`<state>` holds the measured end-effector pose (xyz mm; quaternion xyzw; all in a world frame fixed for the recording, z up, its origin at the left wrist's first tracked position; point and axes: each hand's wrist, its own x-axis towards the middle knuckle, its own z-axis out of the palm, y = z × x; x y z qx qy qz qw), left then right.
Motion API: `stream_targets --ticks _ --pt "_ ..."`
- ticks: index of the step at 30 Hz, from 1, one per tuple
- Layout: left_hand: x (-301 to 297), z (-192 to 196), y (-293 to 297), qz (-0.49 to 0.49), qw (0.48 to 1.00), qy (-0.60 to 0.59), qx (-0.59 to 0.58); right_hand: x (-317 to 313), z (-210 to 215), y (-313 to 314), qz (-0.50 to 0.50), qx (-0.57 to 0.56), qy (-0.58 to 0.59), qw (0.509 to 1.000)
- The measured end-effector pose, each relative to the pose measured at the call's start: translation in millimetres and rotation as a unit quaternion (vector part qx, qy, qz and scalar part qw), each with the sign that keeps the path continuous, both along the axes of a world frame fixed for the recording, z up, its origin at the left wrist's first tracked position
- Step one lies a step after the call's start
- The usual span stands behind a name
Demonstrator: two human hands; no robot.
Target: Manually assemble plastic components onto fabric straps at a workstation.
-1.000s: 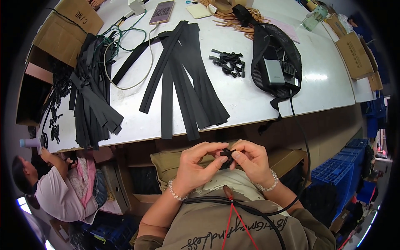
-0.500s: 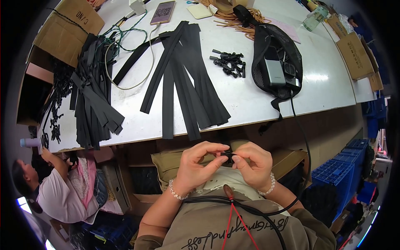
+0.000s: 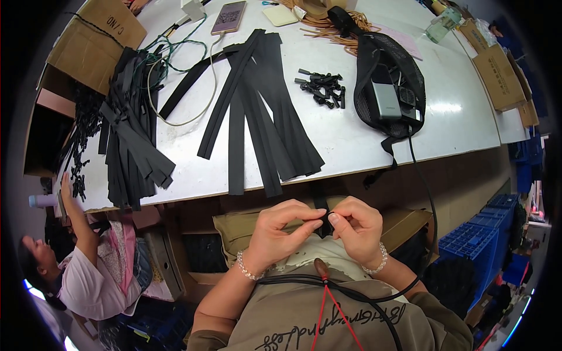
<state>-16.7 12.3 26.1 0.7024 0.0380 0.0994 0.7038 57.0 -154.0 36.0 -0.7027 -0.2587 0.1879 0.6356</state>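
Both hands stay together at the person's lap, below the worktop (image 3: 351,146) edge. The left hand (image 3: 281,231) and right hand (image 3: 357,228) remain pinched shut on a small black strap piece (image 3: 322,225), fingertips now pressed closer together than before.

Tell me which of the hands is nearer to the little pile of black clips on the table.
Right. The right hand sits almost straight below the clips; the left hand is farther off to their left.

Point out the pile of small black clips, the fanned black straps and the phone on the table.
pile of small black clips (image 3: 321,89), head view, middle of pile
fanned black straps (image 3: 263,111), head view, where they overlap
phone (image 3: 229,16), head view, screen centre
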Motion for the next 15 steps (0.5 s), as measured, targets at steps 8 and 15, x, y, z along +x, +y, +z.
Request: stream_targets --ticks 8,15 --pt "2 -1 -13 0.080 0.984 0.063 -0.143 3 -18 4 -0.003 0.068 0.201 0.977" --pt "-1 -11 -10 0.051 0.969 0.125 -0.208 1 -17 3 -0.007 0.092 0.235 0.968"
